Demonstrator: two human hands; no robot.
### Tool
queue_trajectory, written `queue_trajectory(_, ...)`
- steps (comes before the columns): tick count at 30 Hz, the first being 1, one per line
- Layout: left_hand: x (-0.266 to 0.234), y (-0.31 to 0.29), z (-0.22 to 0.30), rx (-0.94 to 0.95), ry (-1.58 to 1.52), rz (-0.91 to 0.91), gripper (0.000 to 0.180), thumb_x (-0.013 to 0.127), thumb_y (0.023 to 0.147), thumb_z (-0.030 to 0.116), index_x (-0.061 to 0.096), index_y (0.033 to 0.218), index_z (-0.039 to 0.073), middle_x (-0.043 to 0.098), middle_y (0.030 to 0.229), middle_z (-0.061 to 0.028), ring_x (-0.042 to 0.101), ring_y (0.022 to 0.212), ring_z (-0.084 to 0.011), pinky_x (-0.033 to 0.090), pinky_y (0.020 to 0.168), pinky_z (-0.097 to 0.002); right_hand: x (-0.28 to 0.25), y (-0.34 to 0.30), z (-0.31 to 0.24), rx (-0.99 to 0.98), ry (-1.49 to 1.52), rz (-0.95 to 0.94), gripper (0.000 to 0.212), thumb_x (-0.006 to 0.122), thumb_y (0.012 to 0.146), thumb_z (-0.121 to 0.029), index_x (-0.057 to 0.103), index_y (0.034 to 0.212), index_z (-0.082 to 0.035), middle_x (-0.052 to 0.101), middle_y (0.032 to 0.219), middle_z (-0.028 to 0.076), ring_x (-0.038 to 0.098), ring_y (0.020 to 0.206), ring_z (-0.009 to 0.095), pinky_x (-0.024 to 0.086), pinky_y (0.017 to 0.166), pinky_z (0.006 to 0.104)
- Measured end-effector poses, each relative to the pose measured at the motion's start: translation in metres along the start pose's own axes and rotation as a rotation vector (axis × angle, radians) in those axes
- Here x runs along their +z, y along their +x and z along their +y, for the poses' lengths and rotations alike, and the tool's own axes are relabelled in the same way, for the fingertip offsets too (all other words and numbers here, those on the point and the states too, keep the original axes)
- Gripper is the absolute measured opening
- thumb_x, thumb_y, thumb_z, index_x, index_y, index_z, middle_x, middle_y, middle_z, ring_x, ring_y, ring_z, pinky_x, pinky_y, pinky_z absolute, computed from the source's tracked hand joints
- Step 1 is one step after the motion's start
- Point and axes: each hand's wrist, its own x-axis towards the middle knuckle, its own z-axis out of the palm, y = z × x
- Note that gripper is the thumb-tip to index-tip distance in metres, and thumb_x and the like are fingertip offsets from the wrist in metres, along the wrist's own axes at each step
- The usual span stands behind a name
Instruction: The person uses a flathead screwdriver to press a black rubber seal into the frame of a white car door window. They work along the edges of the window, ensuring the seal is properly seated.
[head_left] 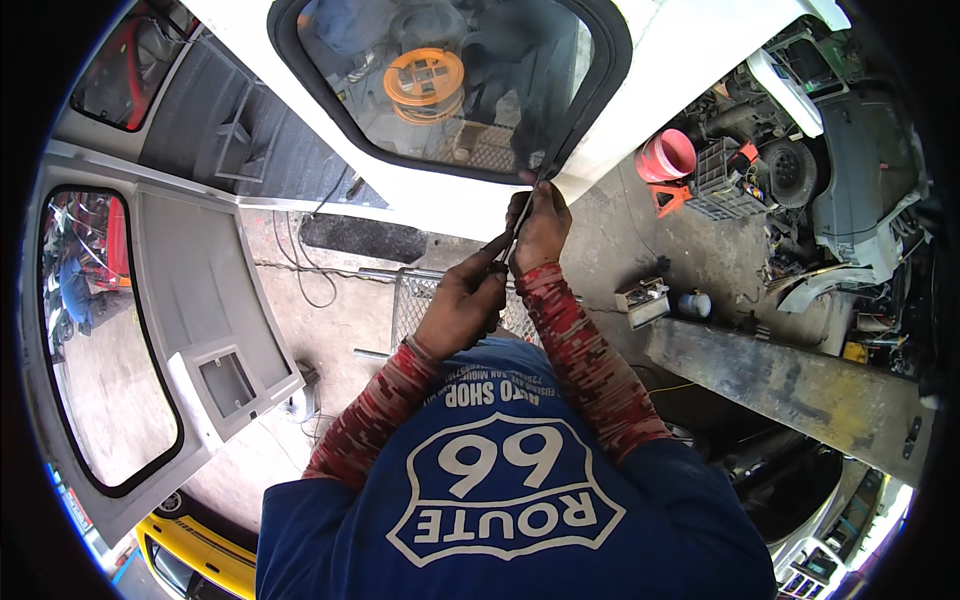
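Observation:
Both my hands meet at the lower right corner of a window set in a white vehicle panel point(420, 205). My left hand point(462, 305) is closed around the lower end of a thin, rod-like tool point(517, 228), its index finger stretched along it. My right hand point(541, 228) is closed at the tool's upper part, fingertips against the black rubber window seal point(450, 172). The tool slants up toward the seal's corner; its tip is hidden by my fingers. Whether it is a screwdriver or another slim tool I cannot make out.
Through the glass shows an orange cable reel point(425, 80). An open grey door point(215, 260) with a window stands at left. On the right are a red bucket point(667, 156), a black crate point(728, 185), a tool box point(643, 303) and a metal beam point(790, 380). Cables cross the floor.

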Motion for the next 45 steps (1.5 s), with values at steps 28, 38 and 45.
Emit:
queue_trajectory(28, 0.016, 0.0, -0.015, 0.006, 0.148, 0.152, 0.052, 0.06, 0.098, 0.009, 0.052, 0.149, 0.01, 0.071, 0.102, -0.0085, 0.069, 0.085, -0.0152, 0.056, 0.076, -0.036, -0.024, 0.001, -0.014, -0.016, -0.037, -0.109, 0.034, 0.06, 0.104, -0.027, 0.066, 0.123, 0.0, 0.064, 0.072, 0.002, 0.057, 0.056, 0.01, 0.041, 0.047, 0.0239)
queue_trajectory(38, 0.041, 0.014, -0.05, 0.371, 0.747, 0.467, 0.057, 0.06, 0.096, 0.009, 0.05, 0.151, 0.023, 0.071, 0.105, -0.0177, 0.073, 0.083, -0.0329, 0.056, 0.07, -0.0448, -0.034, 0.011, -0.015, 0.142, 0.051, -0.213, 0.039, 0.056, 0.106, -0.026, 0.061, 0.13, 0.004, 0.068, 0.085, 0.008, 0.059, 0.061, 0.014, 0.047, 0.054, 0.0266)
queue_trajectory(45, 0.035, 0.03, -0.05, 0.193, 0.229, 0.273, 0.061, 0.06, 0.097, 0.003, 0.045, 0.155, 0.015, 0.063, 0.087, -0.0013, 0.06, 0.067, -0.0128, 0.049, 0.059, -0.0296, -0.033, 0.02, -0.018, 0.183, 0.068, -0.218, 0.041, 0.056, 0.106, -0.029, 0.061, 0.127, 0.005, 0.071, 0.104, 0.016, 0.06, 0.062, 0.018, 0.049, 0.056, 0.0278)
